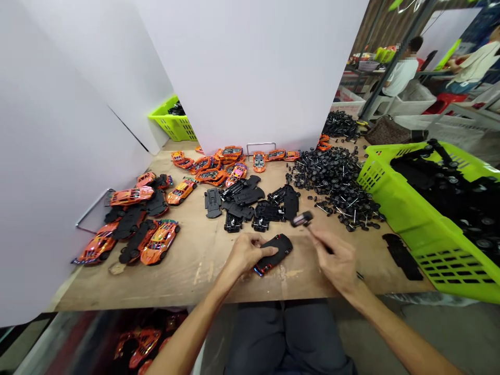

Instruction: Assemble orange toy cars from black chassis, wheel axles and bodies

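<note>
My left hand [249,253] closes over a black-and-red toy car [276,253] on the plywood workbench [195,278], while my right hand [332,262] reaches a small dark car part [302,219], though I can't tell whether it's gripped

Loose black wheels on axles [332,182] heaped on plywood bench [187,276] — orange toy car bodies [130,196], black chassis [213,202] scattered left; lime-green crate [449,265] right — white partition [250,67] behind, seated co-worker [398,78] beyond.
</note>
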Action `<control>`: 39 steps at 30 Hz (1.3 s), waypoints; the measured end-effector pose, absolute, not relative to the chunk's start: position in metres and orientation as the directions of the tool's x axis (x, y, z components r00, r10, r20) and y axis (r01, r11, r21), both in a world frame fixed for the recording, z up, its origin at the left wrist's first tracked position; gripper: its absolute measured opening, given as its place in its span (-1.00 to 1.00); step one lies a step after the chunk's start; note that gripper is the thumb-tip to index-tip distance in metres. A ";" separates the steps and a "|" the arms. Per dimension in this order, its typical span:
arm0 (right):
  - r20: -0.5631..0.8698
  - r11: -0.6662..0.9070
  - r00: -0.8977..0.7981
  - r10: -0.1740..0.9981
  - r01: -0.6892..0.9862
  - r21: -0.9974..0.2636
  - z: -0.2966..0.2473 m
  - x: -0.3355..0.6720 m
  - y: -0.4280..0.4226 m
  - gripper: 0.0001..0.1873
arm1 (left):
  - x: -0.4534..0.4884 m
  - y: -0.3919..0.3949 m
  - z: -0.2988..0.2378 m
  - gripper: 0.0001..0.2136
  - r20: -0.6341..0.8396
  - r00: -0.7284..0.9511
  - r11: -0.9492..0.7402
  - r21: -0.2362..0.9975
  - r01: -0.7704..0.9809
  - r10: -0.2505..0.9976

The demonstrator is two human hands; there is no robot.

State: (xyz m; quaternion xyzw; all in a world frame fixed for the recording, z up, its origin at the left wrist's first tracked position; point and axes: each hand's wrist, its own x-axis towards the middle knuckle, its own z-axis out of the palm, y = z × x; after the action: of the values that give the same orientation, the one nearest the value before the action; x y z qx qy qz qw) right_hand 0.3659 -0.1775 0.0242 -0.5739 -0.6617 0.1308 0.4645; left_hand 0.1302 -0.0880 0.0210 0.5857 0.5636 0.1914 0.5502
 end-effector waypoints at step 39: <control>0.197 0.067 0.175 0.965 0.560 -0.826 0.010 0.388 -0.186 -0.63 | 0.125 -0.121 0.026 -0.40 -0.297 0.502 0.434 0.883 -0.180 0.813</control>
State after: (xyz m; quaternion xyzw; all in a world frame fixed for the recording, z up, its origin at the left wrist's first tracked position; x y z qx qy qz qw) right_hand 0.3884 -0.1856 0.0099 -0.6395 -0.5959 0.2397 0.4225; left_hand 0.1253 -0.1211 0.0256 0.4195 0.3768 0.3273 0.7582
